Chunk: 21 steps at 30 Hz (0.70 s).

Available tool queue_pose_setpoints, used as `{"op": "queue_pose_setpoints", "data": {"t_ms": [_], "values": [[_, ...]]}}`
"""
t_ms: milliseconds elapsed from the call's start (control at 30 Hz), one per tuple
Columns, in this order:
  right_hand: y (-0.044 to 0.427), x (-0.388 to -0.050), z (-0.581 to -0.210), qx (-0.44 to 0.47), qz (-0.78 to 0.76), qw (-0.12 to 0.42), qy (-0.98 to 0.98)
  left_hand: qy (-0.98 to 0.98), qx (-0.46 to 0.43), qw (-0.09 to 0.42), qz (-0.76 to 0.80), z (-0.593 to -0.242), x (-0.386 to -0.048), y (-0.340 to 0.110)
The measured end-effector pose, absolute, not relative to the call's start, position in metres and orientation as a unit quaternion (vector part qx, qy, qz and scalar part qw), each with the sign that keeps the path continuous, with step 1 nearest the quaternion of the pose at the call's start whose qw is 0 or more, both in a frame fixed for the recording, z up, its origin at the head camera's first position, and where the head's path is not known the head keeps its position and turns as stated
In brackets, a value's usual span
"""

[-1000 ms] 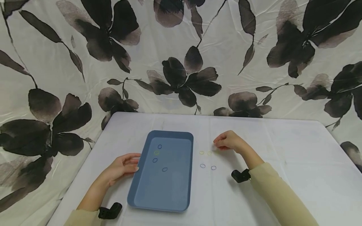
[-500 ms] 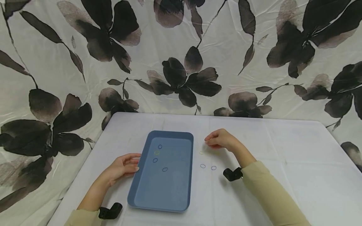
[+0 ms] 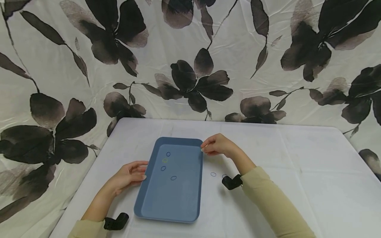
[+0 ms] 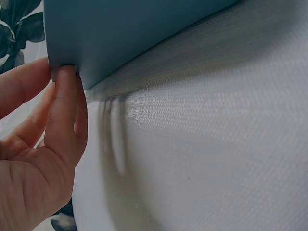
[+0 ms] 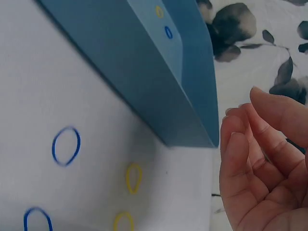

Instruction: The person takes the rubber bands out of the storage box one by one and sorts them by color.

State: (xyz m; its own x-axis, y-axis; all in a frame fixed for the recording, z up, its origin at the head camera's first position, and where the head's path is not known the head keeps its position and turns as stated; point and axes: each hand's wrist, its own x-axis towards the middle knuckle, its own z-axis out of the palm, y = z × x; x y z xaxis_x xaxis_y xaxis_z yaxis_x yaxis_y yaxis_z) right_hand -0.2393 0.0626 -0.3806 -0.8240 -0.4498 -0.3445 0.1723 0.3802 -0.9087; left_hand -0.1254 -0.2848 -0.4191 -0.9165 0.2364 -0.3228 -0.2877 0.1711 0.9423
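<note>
A blue tray (image 3: 170, 211) lies on the white table. In it are several thin rings, blue (image 3: 173, 178) and yellow (image 3: 165, 160). My left hand (image 3: 126, 177) touches the tray's left side with fairly straight fingers; in the left wrist view its fingertips rest against the outer wall. Beside the tray's far right corner is my right hand (image 3: 218, 145), its thumb and fingertips close together. I see no ring between them, but one could be hidden. Right of the tray lie blue rings (image 5: 66, 146) and yellow rings (image 5: 134, 178) on the cloth.
The white-covered table (image 3: 285, 158) extends right of the tray. Behind it hangs a curtain with dark flowers (image 3: 190, 82). A black wrist camera (image 3: 232, 182) on the right wrist partly covers one blue ring on the table.
My right hand has moved left from above the loose rings to the tray's far right corner. My left hand, the tray and the rings in it have not moved.
</note>
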Motion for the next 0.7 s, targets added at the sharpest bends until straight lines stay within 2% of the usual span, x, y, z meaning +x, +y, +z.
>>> {"op": "queue_pose_setpoints", "data": {"t_ms": [700], "values": [[0.005, -0.219, -0.394, -0.124, -0.55, 0.306, 0.767, 0.731, 0.006, 0.21, 0.649, -0.417, -0.125, -0.287]]}}
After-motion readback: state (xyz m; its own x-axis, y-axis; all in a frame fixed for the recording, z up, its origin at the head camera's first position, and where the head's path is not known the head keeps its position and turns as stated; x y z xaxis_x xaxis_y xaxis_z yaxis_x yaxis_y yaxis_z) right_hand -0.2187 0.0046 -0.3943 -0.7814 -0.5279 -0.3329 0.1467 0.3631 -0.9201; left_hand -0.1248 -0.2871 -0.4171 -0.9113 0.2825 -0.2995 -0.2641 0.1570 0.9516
